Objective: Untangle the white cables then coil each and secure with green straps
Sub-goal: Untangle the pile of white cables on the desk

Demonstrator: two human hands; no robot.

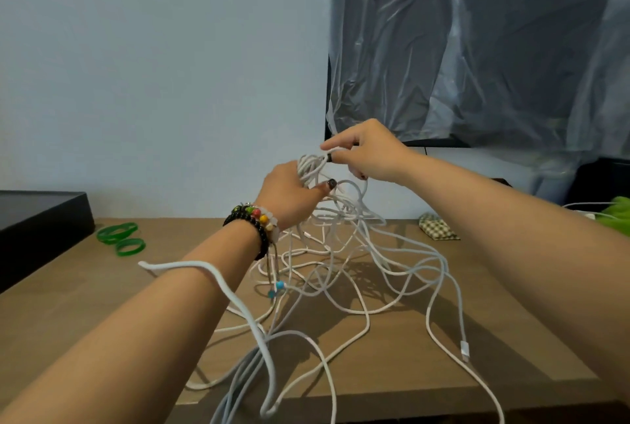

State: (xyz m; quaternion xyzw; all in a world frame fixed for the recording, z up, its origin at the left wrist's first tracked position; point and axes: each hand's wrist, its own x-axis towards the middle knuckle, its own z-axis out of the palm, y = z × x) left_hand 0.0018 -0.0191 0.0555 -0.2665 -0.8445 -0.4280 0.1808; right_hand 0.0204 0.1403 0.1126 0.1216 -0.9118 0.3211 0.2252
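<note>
We see both hands raised above the middle of the worktop, working at the top of a tangle of white cables. The left hand has its fingers curled round a bunch of gathered loops, the thumb pressed across the strands. The right hand pinches a strand at the top of that same bunch between thumb and fingers, with the index finger stretched out towards the left. From the two hands the cables hang down in a loose cone and spread in crossing loops over the centre of the worktop. Several strands run on towards the near edge and drop over it. One thicker strand lies draped across the left forearm and hangs down from there past the near edge. A white connector at the end of one cable rests near the front right of the worktop.

Two green straps, lying as rings and just beside each other, sit near the back left corner, well apart from the tangle. A black box stands at the left edge beside them. A small checked pouch lies at the back right. A beaded bracelet circles the left wrist. Behind the worktop, clear plastic sheeting covers a dark object against the wall.
</note>
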